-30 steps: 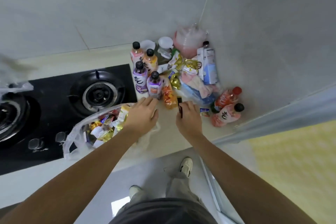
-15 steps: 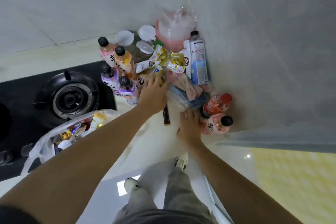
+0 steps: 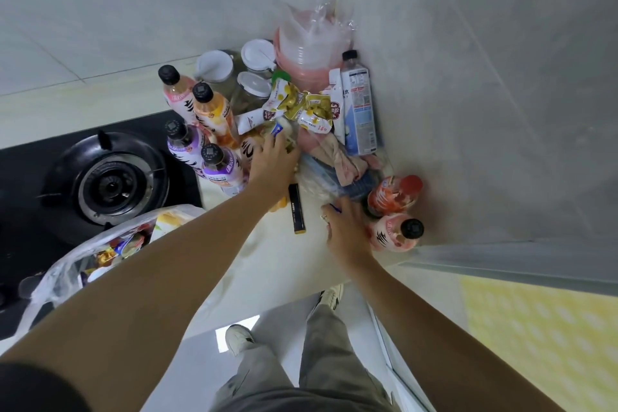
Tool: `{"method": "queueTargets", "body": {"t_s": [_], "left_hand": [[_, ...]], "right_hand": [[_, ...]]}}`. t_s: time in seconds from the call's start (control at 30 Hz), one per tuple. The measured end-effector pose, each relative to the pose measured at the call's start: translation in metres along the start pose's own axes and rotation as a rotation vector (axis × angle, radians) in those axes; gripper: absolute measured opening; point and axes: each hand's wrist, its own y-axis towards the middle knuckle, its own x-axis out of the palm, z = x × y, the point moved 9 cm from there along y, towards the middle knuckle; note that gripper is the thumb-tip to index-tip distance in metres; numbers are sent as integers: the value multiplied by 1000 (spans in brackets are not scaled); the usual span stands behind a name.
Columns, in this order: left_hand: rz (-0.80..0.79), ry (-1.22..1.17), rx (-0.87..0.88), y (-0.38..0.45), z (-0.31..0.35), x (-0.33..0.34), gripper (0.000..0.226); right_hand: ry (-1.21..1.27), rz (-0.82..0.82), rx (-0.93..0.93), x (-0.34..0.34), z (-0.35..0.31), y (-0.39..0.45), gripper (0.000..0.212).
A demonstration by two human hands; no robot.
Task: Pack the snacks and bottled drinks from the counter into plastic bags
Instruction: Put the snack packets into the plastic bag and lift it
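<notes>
Both hands have pushed farther into the corner pile since a second ago, when they lay side by side on the near worktop (image 3: pixel 274 264); the dark bar (image 3: pixel 297 208) once under the right fingers now lies bare between them.

Black hob (image 3: pixel 100 184) fills the left, its burner ring in plain sight. Against its near edge slumps a plastic bag (image 3: pixel 110 241), mouth open, with coloured snack packets inside. Far in the corner stands a stack of pink tubs (image 3: pixel 307 47) in a clear wrap, with three white-lidded jars (image 3: pixel 234 73) to its left. A water bottle (image 3: pixel 359 110) leans against the right wall. Four black-capped drink bottles (image 3: pixel 200 130) stand in a cluster just right of the hob. Two more bottles (image 3: pixel 396 214) lie on their sides at the right wall, one red-capped, one black-capped. Yellow and white snack packets (image 3: pixel 301 107) are heaped in the middle of the pile, over a clear bag of pinkish goods (image 3: pixel 337 160).

Left hand (image 3: pixel 272 167) reaches into the heap, fingers curled among the packets; what they pinch I cannot tell. Right hand (image 3: pixel 346 227) lies with fingers spread, touching the clear bag and just beside the lying bottles.
</notes>
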Motion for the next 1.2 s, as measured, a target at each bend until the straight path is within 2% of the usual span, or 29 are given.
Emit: {"method": "queueTargets", "body": {"t_s": [0.17, 0.4, 0.53, 0.67, 0.83, 0.93, 1.1, 1.2], "left_hand": [[54, -130, 39, -9, -4, -11, 48], [184, -321, 68, -42, -7, -39, 36], [238, -410, 75, -80, -13, -52, 40], [271, -497, 94, -128, -25, -52, 29], [327, -582, 22, -191, -65, -44, 37], [376, -604, -49, -233, -97, -38, 25], [442, -647, -196, -299, -165, -14, 20], [442, -676, -308, -330, -203, 10, 18]], "right_hand": [[66, 26, -28, -6, -10, -3, 32], [170, 122, -51, -36, -28, -9, 32], [167, 185, -70, -55, -43, -16, 28], [237, 207, -105, -63, -64, -26, 27], [314, 268, -217, -73, -103, -53, 28], [315, 268, -279, -73, -140, -66, 30], [301, 223, -403, -63, -224, -83, 32], [285, 138, -473, -46, -275, -94, 35]]}}
